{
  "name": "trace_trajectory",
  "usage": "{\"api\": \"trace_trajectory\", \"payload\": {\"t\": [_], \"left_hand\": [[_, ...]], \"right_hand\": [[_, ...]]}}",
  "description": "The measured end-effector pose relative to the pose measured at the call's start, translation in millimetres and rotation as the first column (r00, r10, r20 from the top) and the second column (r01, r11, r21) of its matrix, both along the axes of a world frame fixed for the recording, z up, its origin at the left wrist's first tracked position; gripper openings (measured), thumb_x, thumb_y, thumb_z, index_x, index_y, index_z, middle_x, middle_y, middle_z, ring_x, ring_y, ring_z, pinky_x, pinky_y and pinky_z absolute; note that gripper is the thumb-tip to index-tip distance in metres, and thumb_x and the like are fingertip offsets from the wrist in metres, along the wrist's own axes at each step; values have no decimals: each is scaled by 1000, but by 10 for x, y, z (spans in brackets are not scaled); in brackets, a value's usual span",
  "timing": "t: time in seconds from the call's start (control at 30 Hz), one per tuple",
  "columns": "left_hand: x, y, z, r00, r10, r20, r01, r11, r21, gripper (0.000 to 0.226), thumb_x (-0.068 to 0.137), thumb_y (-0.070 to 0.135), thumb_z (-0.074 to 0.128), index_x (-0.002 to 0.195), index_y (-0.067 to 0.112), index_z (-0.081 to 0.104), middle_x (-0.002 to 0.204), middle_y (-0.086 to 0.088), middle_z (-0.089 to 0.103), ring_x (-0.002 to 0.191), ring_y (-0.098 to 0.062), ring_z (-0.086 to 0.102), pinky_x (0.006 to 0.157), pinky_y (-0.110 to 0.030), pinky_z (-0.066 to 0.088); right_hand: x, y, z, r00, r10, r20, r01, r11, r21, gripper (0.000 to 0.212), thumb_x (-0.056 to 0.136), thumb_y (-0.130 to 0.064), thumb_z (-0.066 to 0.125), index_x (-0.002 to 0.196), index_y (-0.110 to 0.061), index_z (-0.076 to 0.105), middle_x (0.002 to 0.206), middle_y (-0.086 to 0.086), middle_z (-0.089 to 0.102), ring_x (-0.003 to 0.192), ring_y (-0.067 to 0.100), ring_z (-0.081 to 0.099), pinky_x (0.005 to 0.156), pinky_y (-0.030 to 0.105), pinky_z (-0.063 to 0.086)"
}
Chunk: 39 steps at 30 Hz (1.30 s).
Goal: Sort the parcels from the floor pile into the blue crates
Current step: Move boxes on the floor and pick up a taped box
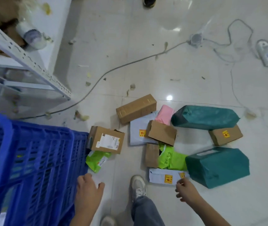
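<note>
The right hand [186,188], fingers loose and empty, reaches for the grey mailer [164,176] on the floor; pinch its near edge firmly. The left hand [87,188] hangs empty beside the blue crate [37,154].

left hand [87,187]: fingers loosely spread | right hand [187,190]: fingers loosely curled, empty

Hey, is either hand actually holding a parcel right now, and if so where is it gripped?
No. The left hand and the right hand hold nothing.
</note>
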<state>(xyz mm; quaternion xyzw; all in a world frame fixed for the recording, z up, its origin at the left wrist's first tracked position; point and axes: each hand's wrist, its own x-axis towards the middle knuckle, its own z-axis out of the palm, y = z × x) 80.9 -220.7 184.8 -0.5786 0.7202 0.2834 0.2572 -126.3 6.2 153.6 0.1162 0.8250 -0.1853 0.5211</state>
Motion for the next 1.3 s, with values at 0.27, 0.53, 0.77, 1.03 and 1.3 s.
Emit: {"api": "trace_trajectory", "payload": {"t": [0.27, 0.53, 0.77, 1.03, 1.3], "left_hand": [[-489, -445, -199, 989, -146, 22, 147, 989, -18, 42, 86, 30, 60, 115, 4, 43, 119, -13, 41, 106, -26, 49, 85, -35, 47], [-948, -780, -423, 995, -88, -52, 89, 996, 10, 52, 82, 28, 67, 121, 4, 42, 121, -14, 40, 105, -26, 50, 81, -34, 47], [-1111, -878, -870, 980, -190, -62, 196, 975, 108, 62, 77, 33, 71, 125, 11, 38, 125, -9, 36, 111, -20, 46, 83, -26, 44], [-1687, -1420, -1727, 963, -270, -24, 271, 956, 109, 68, 77, 35, 72, 127, 3, 39, 130, -17, 39, 117, -31, 44, 96, -38, 39], [-2132, -1744, -2706, 928, -327, -180, 348, 932, 100, 110, 68, 48, 77, 149, 15, 10, 156, -11, 8, 143, -29, 15, 111, -46, 25]], "right_hand": [[-539, -514, -210, 1000, 26, 2, -26, 997, -67, 6, 93, -5, 42, 92, -2, 47, 84, 19, 56, 57, 20, 49, 50, 25, 36], [-646, -874, -505, 998, -22, 58, 26, 997, -71, 7, 93, -5, 40, 89, -2, 45, 76, 17, 54, 55, 20, 47, 48, 25, 33], [-581, -1248, -799, 994, -42, 99, 48, 997, -60, 13, 90, -8, 42, 77, -9, 43, 81, 20, 55, 66, 24, 50, 54, 29, 37], [-884, -1683, -1121, 937, -318, 147, 341, 925, -169, 11, 96, -10, 43, 88, -6, 50, 70, 9, 54, 56, 19, 53, 47, 23, 44], [-1125, -2142, -2017, 912, -339, 229, 390, 890, -237, 14, 95, -20, 48, 97, -7, 53, 82, 8, 61, 69, 17, 61, 58, 25, 51]]}}
